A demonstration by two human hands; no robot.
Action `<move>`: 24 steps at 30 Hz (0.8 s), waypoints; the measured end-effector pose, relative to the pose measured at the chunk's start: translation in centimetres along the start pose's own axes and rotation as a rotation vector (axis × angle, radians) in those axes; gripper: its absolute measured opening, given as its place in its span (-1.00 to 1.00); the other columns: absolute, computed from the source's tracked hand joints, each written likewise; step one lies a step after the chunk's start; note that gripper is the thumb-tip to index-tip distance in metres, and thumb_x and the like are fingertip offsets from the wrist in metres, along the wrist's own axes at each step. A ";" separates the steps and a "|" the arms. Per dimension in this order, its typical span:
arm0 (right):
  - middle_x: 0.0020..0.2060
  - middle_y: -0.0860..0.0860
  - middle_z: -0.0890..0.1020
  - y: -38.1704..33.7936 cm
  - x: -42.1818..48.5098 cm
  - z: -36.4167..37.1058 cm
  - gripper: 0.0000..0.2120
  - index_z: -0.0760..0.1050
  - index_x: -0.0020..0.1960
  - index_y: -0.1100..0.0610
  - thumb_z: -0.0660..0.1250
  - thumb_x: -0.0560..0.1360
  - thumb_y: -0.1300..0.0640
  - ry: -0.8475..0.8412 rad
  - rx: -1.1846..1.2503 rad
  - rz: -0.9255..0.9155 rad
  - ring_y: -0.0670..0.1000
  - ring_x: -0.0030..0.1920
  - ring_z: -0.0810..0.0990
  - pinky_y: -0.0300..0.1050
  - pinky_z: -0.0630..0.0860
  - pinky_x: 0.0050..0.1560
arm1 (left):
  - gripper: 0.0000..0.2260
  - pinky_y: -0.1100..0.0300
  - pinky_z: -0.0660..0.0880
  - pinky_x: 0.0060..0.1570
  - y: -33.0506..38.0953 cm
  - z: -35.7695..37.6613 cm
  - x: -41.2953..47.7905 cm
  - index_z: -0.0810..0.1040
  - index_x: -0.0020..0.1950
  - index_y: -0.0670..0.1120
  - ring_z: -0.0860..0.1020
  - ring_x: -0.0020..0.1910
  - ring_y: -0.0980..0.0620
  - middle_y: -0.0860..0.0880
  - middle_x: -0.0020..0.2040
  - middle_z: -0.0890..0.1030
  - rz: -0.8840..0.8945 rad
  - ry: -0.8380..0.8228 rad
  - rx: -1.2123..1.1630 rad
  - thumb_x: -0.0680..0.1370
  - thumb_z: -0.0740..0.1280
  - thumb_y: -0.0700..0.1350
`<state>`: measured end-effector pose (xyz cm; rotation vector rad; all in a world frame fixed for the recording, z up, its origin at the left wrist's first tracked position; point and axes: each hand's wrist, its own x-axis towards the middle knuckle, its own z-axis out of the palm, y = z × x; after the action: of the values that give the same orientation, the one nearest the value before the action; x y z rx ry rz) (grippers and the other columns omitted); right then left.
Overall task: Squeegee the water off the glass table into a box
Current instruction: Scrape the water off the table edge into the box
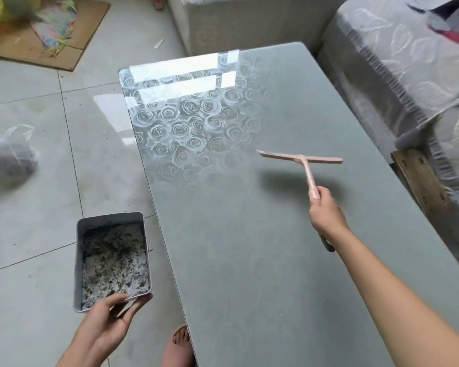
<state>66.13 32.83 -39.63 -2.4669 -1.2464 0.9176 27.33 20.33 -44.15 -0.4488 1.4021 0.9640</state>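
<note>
Home living room, rose-patterned glass table, fabric sofas close beside it, tiled floor around it

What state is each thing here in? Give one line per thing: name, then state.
squeegee: raised off the glass, handle end gripped by the right hand.
box: open-topped, dark speckled residue inside, near rim held by the left hand, beside the table's edge.
glass table: glossy, reflecting light at its far end; water not discernible.
</note>
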 end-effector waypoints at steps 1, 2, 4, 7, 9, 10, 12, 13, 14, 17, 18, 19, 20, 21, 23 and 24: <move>0.05 0.16 0.54 0.7 0.0 -0.1 -0.69 0.28 0.35 0.01 0.02 0.62 0.09 0.007 -0.011 0.046 0.23 0.01 0.47 -0.05 0.36 -0.08 | -0.87 -0.04 0.60 -0.40 0.1 -0.1 -0.3 0.38 -0.11 -0.27 0.59 -0.34 -0.43 -0.34 0.14 0.40 0.001 -0.007 0.009 0.48 0.11 -0.45; 0.08 0.18 0.54 1.2 -0.4 0.0 -0.66 0.27 0.38 0.02 0.02 0.62 0.10 0.000 -0.031 0.080 0.24 0.04 0.48 -0.04 0.37 -0.05 | -0.86 -0.04 0.61 -0.39 0.1 -0.2 -0.7 0.38 -0.13 -0.26 0.59 -0.26 -0.45 -0.33 0.14 0.40 -0.001 -0.009 0.018 0.51 0.09 -0.43; 0.16 0.21 0.54 2.1 -2.2 0.8 -0.60 0.22 0.45 0.02 0.03 0.63 0.10 -0.032 -0.058 0.101 0.28 0.09 0.52 -0.02 0.44 0.08 | -0.86 -0.05 0.61 -0.34 0.1 0.1 -1.8 0.39 -0.12 -0.27 0.57 -0.17 -0.46 -0.35 0.07 0.46 0.000 -0.020 0.057 0.51 0.09 -0.43; 0.10 0.25 0.59 2.9 -7.3 3.3 -0.59 0.20 0.47 0.05 0.06 0.62 0.11 -0.069 -0.007 0.090 0.30 0.00 0.60 0.05 0.51 0.07 | -0.83 -0.09 0.58 -0.25 -0.3 0.8 -3.3 0.46 -0.19 -0.38 0.60 -0.32 -0.43 -0.39 -0.19 0.58 -0.001 -0.050 0.107 0.50 0.10 -0.44; 0.05 0.26 0.61 3.3 -11.1 5.6 -0.58 0.19 0.47 0.07 0.07 0.62 0.10 -0.102 0.002 0.086 0.29 -0.04 0.61 0.07 0.53 0.01 | -0.81 -0.10 0.57 -0.24 -0.5 1.2 -3.9 0.46 -0.22 -0.40 0.60 -0.35 -0.42 -0.41 -0.11 0.55 -0.003 -0.055 0.106 0.50 0.09 -0.44; 0.04 0.26 0.61 3.7 -13.8 5.4 -0.57 0.18 0.47 0.07 0.07 0.62 0.10 -0.129 0.010 0.097 0.27 -0.04 0.61 0.06 0.53 0.00 | -0.81 -0.09 0.57 -0.24 -1.1 1.7 -4.9 0.46 -0.23 -0.39 0.60 -0.35 -0.42 -0.41 -0.05 0.53 -0.017 -0.063 0.118 0.50 0.09 -0.43; 0.00 0.22 0.62 3.3 -17.4 6.8 -0.61 0.20 0.44 0.05 0.08 0.62 0.09 -0.230 0.034 0.057 0.24 -0.05 0.60 0.01 0.52 -0.04 | -0.70 -0.07 0.58 -0.26 -1.2 1.7 -5.1 0.48 -0.38 -0.41 0.60 -0.35 -0.42 -0.41 0.01 0.51 -0.023 -0.066 0.102 0.50 0.08 -0.43; -0.03 0.17 0.61 3.0 -18.6 6.5 -0.64 0.24 0.39 0.03 0.10 0.61 0.10 -0.271 0.062 0.044 0.22 -0.05 0.59 -0.01 0.51 -0.05 | -0.67 -0.07 0.58 -0.25 -1.3 1.8 -5.5 0.48 -0.42 -0.40 0.60 -0.35 -0.43 -0.42 0.03 0.50 -0.027 -0.068 0.106 0.50 0.08 -0.42; -0.07 0.11 0.61 2.8 -19.5 5.4 -0.68 0.30 0.34 0.01 0.12 0.59 0.10 -0.289 0.116 0.047 0.21 -0.05 0.59 -0.03 0.50 -0.06 | -0.68 -0.07 0.58 -0.25 -1.6 2.2 -6.2 0.46 -0.42 -0.40 0.59 -0.35 -0.43 -0.42 0.05 0.49 -0.036 -0.074 0.121 0.50 0.08 -0.42; -0.16 0.00 0.57 2.2 -18.6 1.7 -0.77 0.45 0.21 0.02 0.20 0.57 0.08 -0.217 0.192 0.015 0.16 -0.14 0.59 -0.02 0.53 -0.08 | -0.74 -0.06 0.59 -0.25 -2.1 2.3 -7.7 0.42 -0.36 -0.38 0.60 -0.34 -0.44 -0.42 0.08 0.47 -0.048 -0.095 0.155 0.50 0.08 -0.42; -0.15 0.04 0.59 2.2 -17.4 0.4 -0.78 0.46 0.20 0.04 0.21 0.57 0.09 -0.178 0.208 0.012 0.20 -0.14 0.61 0.03 0.54 -0.08 | -0.73 -0.06 0.59 -0.26 -2.2 2.3 -8.1 0.43 -0.38 -0.38 0.60 -0.33 -0.44 -0.43 0.08 0.47 -0.050 -0.091 0.163 0.50 0.08 -0.43; -0.12 0.10 0.61 2.3 -15.9 -0.7 -0.79 0.45 0.19 0.06 0.20 0.58 0.10 -0.139 0.221 0.022 0.25 -0.13 0.61 0.10 0.55 -0.07 | -0.74 -0.06 0.59 -0.26 -2.3 2.4 -8.5 0.44 -0.36 -0.39 0.60 -0.32 -0.44 -0.44 0.09 0.46 -0.055 -0.088 0.172 0.50 0.08 -0.43; -0.08 0.15 0.61 2.4 -14.2 -1.7 -0.80 0.45 0.17 0.09 0.18 0.58 0.10 -0.113 0.231 0.054 0.28 -0.11 0.61 0.15 0.55 -0.05 | -0.79 -0.06 0.59 -0.25 -2.3 2.4 -8.8 0.43 -0.29 -0.38 0.60 -0.31 -0.44 -0.46 0.11 0.46 -0.063 -0.089 0.179 0.50 0.09 -0.43; -0.06 0.19 0.60 2.8 -12.6 -2.4 -0.81 0.44 0.15 0.12 0.16 0.58 0.11 -0.098 0.248 0.104 0.29 -0.07 0.61 0.18 0.55 -0.01 | -0.85 -0.06 0.60 -0.25 -2.4 2.3 -9.1 0.41 -0.22 -0.36 0.60 -0.30 -0.44 -0.46 0.13 0.45 -0.066 -0.096 0.188 0.50 0.09 -0.43; -0.06 0.22 0.56 3.6 -10.5 -3.0 -0.85 0.40 0.06 0.15 0.11 0.57 0.14 -0.084 0.276 0.205 0.29 0.02 0.59 0.20 0.53 0.06 | -0.89 -0.05 0.60 -0.26 -2.5 2.1 -9.5 0.40 -0.09 -0.39 0.60 -0.30 -0.44 -0.45 0.17 0.45 -0.064 -0.109 0.199 0.49 0.09 -0.43; -0.05 0.23 0.56 3.9 -10.4 -2.7 -0.86 0.38 0.03 0.16 0.09 0.57 0.15 -0.079 0.278 0.239 0.29 0.03 0.59 0.20 0.52 0.08 | -0.84 -0.05 0.61 -0.26 -2.6 1.9 -9.6 0.41 0.00 -0.40 0.60 -0.29 -0.44 -0.45 0.19 0.45 -0.065 -0.108 0.201 0.48 0.09 -0.43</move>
<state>65.72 22.45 -34.91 -2.4065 -0.7913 1.1701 31.64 17.47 -35.37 -0.2862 1.3619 0.7749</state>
